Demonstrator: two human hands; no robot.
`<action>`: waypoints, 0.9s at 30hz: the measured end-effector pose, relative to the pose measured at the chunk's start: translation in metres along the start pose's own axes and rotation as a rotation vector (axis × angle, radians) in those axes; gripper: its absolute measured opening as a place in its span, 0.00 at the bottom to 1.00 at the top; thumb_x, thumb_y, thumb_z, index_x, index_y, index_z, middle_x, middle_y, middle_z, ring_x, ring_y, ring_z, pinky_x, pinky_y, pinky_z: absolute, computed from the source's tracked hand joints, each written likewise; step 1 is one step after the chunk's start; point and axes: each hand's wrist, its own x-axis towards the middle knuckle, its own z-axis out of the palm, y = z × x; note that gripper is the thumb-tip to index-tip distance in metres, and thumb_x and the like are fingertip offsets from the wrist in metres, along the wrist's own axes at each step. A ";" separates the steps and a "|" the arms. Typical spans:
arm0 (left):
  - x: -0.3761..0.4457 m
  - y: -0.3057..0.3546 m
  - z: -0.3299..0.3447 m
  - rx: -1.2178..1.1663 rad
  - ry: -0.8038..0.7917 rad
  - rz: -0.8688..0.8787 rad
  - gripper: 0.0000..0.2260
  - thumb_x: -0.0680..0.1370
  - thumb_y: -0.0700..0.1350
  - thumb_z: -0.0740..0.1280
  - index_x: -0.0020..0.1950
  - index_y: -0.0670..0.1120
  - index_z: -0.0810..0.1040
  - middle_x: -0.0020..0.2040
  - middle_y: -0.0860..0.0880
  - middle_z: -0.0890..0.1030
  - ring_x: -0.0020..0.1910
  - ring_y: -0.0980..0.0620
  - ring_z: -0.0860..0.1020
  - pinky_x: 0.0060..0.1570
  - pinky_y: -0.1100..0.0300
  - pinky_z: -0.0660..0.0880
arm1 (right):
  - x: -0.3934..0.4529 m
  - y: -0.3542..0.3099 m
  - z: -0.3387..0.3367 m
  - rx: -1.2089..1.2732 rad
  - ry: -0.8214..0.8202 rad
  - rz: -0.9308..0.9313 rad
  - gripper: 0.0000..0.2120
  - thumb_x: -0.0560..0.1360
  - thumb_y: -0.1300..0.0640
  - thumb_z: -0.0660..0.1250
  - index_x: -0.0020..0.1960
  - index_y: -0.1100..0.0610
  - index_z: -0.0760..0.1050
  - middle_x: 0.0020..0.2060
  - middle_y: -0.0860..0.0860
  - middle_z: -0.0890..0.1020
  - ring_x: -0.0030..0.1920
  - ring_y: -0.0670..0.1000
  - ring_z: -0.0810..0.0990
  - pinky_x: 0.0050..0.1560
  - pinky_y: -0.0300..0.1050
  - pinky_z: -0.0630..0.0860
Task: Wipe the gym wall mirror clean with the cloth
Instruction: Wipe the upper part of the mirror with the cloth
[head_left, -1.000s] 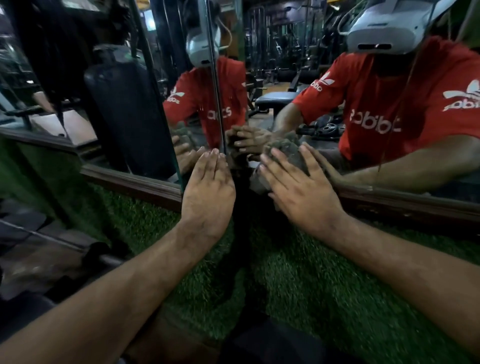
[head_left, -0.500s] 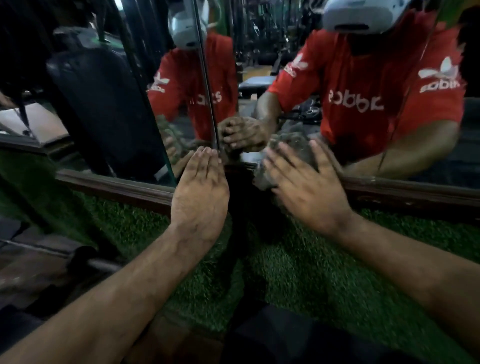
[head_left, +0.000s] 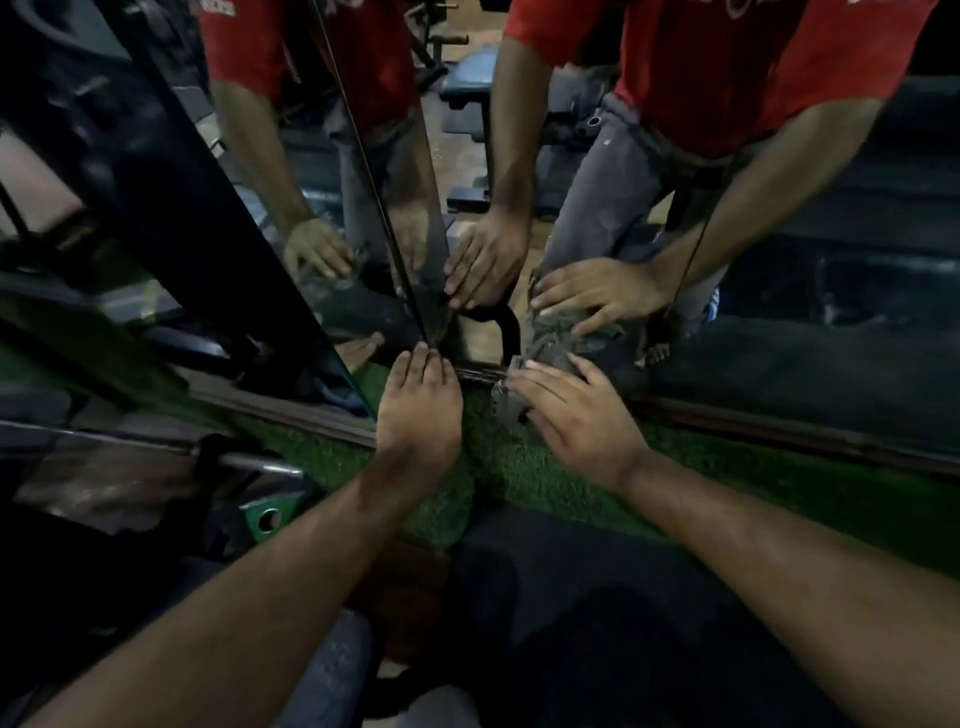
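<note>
The gym wall mirror (head_left: 779, 249) fills the upper view, meeting a second mirror panel (head_left: 156, 218) at a corner seam. My left hand (head_left: 420, 410) lies flat with straight fingers, fingertips touching the bottom of the mirror at the seam. My right hand (head_left: 576, 415) presses a crumpled grey cloth (head_left: 511, 397) with spread fingers against the mirror's lower edge. Most of the cloth is hidden under my fingers; its reflection shows above. Both hands and a red shirt are reflected in the glass.
A brown wooden frame (head_left: 779, 431) runs along the mirror's base. Green artificial turf (head_left: 530, 473) covers the ledge below it. A metal bar with a green plate (head_left: 260, 467) lies at the lower left. Gym benches show in the reflection.
The view has tilted downward, so the headset's reflection has left the frame. My right hand with the cloth has slid down to the mirror's bottom edge. The left hand stays planted at the seam.
</note>
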 end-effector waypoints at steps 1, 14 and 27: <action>-0.007 -0.007 -0.024 -0.055 -0.020 0.012 0.25 0.84 0.46 0.53 0.80 0.38 0.58 0.80 0.39 0.60 0.81 0.41 0.54 0.80 0.48 0.49 | 0.005 -0.008 -0.025 0.087 -0.015 0.075 0.21 0.85 0.52 0.57 0.75 0.56 0.73 0.71 0.52 0.79 0.74 0.53 0.75 0.73 0.65 0.69; -0.099 -0.098 -0.419 -0.671 0.122 -0.039 0.17 0.81 0.38 0.60 0.68 0.45 0.79 0.62 0.42 0.81 0.59 0.40 0.79 0.57 0.50 0.77 | 0.118 -0.075 -0.429 0.645 0.105 0.512 0.19 0.85 0.55 0.64 0.75 0.53 0.73 0.66 0.52 0.82 0.65 0.52 0.80 0.66 0.49 0.76; -0.146 -0.169 -0.642 -1.038 0.911 0.140 0.12 0.80 0.43 0.65 0.62 0.48 0.83 0.56 0.48 0.85 0.54 0.47 0.82 0.55 0.53 0.79 | 0.210 -0.106 -0.682 0.451 0.587 0.216 0.21 0.83 0.53 0.64 0.75 0.56 0.73 0.66 0.45 0.80 0.66 0.46 0.79 0.71 0.50 0.75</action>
